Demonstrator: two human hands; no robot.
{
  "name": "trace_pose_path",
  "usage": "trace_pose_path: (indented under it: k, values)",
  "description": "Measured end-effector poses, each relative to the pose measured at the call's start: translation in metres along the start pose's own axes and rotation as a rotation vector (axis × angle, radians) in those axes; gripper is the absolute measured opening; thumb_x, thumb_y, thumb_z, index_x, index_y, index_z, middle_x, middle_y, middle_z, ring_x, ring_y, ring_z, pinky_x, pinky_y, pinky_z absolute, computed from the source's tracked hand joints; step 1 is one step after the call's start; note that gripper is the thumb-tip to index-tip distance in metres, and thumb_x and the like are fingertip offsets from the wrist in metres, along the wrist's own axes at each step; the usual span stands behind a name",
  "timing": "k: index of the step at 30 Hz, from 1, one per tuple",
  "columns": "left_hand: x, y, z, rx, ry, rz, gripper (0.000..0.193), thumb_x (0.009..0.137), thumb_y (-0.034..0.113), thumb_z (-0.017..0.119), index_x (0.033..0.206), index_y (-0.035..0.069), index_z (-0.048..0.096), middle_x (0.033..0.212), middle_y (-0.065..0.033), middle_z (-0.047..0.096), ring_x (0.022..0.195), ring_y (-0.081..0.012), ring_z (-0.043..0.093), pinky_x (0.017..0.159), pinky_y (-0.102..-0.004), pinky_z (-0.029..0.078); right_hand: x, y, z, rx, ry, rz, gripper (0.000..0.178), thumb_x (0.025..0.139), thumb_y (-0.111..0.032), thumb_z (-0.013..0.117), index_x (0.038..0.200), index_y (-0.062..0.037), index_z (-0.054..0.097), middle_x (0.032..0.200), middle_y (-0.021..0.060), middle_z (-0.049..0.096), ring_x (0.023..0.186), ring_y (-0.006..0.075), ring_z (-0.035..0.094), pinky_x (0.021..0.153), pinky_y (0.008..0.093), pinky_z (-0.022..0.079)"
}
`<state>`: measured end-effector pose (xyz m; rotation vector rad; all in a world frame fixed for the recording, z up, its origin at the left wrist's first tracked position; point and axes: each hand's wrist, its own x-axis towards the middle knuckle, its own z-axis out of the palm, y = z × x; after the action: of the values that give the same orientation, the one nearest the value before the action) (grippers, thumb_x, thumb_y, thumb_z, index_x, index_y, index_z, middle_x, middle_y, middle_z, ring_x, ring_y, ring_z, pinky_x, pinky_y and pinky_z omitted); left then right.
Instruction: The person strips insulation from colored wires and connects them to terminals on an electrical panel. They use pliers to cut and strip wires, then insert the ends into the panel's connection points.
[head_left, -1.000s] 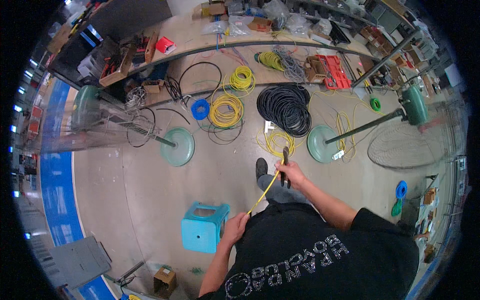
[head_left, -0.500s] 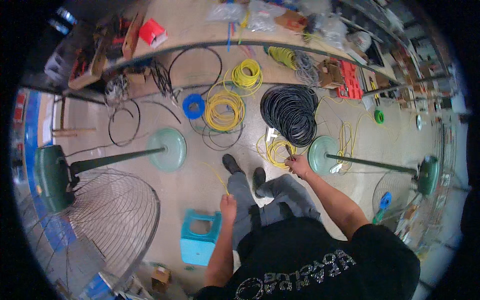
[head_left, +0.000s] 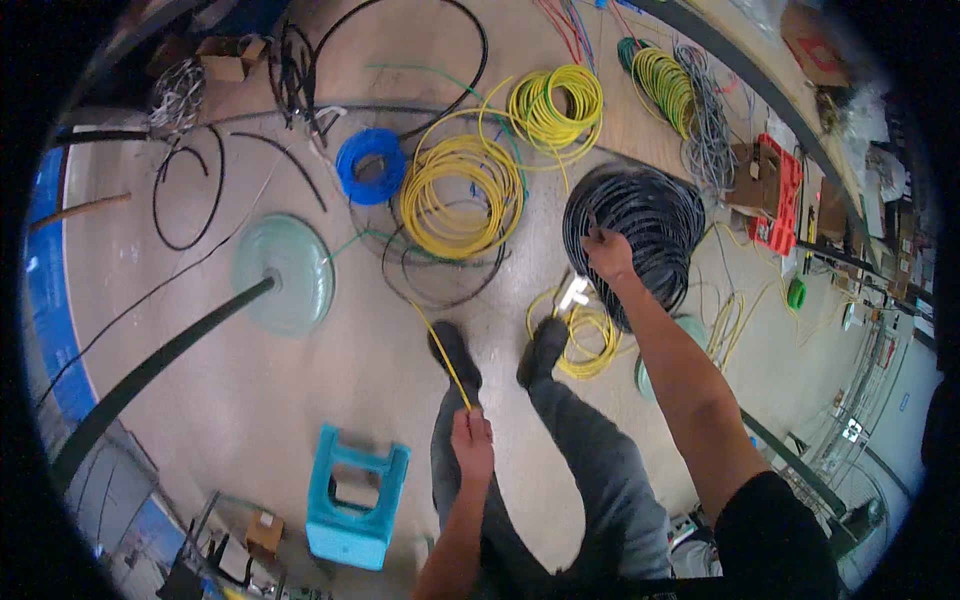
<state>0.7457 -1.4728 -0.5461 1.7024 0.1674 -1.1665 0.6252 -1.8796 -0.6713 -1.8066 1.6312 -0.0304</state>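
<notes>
My left hand (head_left: 473,440) is closed around a yellow wire (head_left: 440,350), whose free length rises from my fingers past my left shoe. My right hand (head_left: 608,257) is stretched forward over the edge of a big black cable coil (head_left: 645,230). Its fingers are closed on a thin dark object, too small to make out. Beyond my left hand lies a loose yellow wire coil (head_left: 462,195) on the floor, with a blue coil (head_left: 370,166) beside it. A smaller yellow coil (head_left: 592,340) is by my right shoe.
A turquoise stool (head_left: 350,535) stands left of my legs. Green round fan bases (head_left: 285,272) are on both sides, the right one partly hidden. Farther off are a yellow-green coil (head_left: 556,105), a grey wire bundle (head_left: 708,125), a red case (head_left: 778,200) and black hoses (head_left: 190,240).
The view has shifted forward, and the floor coils look larger. My right hand has moved from above the small yellow coil to the black coil. My left hand still grips the yellow wire.
</notes>
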Motion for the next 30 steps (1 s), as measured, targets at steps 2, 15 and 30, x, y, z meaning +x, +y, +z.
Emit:
trace_pose_path:
  k: [2,15,30]
  values:
    - [0.034,-0.017,0.024,-0.071,0.003,-0.011,0.019,0.105,0.017,0.047,0.096,0.002,0.055,0.064,0.0008,0.046,0.055,-0.0063,0.041,0.05,-0.0242,0.035,0.042,0.001,0.028,-0.101,0.003,0.047,0.026,0.085,-0.029,0.071,0.083,-0.0034,0.068,0.067,0.0077,0.065,0.058,0.0199,0.064,0.059,0.0362,0.051]
    - [0.087,0.008,0.082,-0.181,-0.03,-0.155,0.021,0.105,0.022,0.047,0.097,0.004,0.056,0.069,-0.0043,0.059,0.06,-0.0104,0.052,0.058,-0.0269,0.044,0.159,0.001,0.106,0.351,-0.227,0.237,0.026,0.087,-0.025,0.069,0.096,-0.001,0.067,0.072,0.0073,0.067,0.054,0.0166,0.06,0.046,0.0321,0.047]
    - [0.037,0.077,0.056,-0.512,-0.138,-0.312,0.027,0.105,0.023,0.05,0.114,-0.001,0.058,0.113,-0.0168,0.066,0.103,-0.0224,0.063,0.091,-0.0361,0.053,-0.23,-0.119,-0.016,0.422,-0.76,-0.113,0.026,0.093,-0.025,0.069,0.102,-0.0007,0.061,0.076,0.0107,0.062,0.069,0.0137,0.058,0.062,0.0326,0.047]
